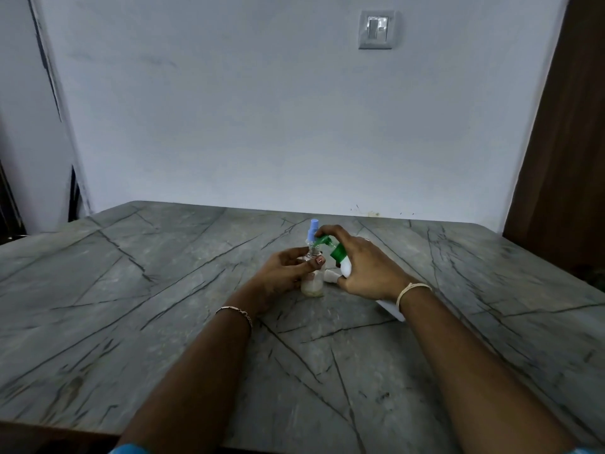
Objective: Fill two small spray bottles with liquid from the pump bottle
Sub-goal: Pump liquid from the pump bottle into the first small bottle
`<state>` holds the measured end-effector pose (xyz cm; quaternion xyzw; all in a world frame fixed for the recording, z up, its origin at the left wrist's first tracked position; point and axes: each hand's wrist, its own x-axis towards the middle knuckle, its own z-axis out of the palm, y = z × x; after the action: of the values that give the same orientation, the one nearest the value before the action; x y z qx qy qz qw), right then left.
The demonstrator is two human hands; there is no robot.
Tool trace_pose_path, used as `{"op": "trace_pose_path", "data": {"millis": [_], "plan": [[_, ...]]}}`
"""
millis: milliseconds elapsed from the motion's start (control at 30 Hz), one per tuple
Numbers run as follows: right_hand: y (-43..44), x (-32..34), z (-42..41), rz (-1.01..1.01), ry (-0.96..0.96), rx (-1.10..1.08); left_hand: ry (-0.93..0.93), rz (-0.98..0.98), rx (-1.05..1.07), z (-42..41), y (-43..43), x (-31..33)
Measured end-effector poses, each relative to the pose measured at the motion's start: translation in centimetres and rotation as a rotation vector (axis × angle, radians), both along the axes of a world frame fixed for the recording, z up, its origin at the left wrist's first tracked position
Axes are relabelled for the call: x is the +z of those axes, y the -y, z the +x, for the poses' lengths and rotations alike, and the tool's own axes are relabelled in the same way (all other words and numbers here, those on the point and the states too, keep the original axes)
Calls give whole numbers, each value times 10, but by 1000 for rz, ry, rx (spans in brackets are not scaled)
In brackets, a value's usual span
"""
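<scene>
My left hand (pixel 288 270) grips a small clear spray bottle (pixel 312 283) standing upright on the table, its neck open. My right hand (pixel 366 267) holds the white pump bottle (pixel 389 308) tilted toward it, fingers curled over the green pump head (pixel 329 245), whose nozzle sits at the small bottle's mouth. A second small spray bottle with a blue cap (pixel 312 229) stands just behind, partly hidden by my hands. A small white piece, perhaps a cap (pixel 330 276), lies between the bottles.
The grey marbled table (pixel 163 306) runs up to a white wall with a light switch (pixel 376 29). A brown door (pixel 563 158) stands at the right. The table's front edge is near the bottom of the view.
</scene>
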<state>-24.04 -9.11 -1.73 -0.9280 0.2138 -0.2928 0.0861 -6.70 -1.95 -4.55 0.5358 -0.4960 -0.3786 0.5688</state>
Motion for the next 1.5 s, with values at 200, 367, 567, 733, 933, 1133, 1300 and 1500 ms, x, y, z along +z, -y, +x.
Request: {"op": "trace_pose_path", "data": {"millis": [200, 367, 567, 733, 933, 1133, 1300, 1500], "plan": [[1, 1, -2, 44, -16, 12, -7, 16, -3, 1, 2, 0], [1, 3, 3, 46, 20, 33, -10, 20, -21, 3, 3, -1], [1, 1, 3, 18, 5, 19, -27, 13, -22, 2, 2, 0], [3, -1, -1, 19, -12, 3, -22, 13, -20, 2, 1, 0], [4, 1, 3, 50, 15, 16, -4, 15, -22, 3, 1, 0], [2, 0, 3, 31, 13, 12, -12, 15, -24, 2, 1, 1], [2, -2, -3, -7, -7, -3, -27, 1, -30, 0, -1, 2], [4, -1, 0, 4, 1, -8, -24, 9, -24, -1, -2, 3]]}}
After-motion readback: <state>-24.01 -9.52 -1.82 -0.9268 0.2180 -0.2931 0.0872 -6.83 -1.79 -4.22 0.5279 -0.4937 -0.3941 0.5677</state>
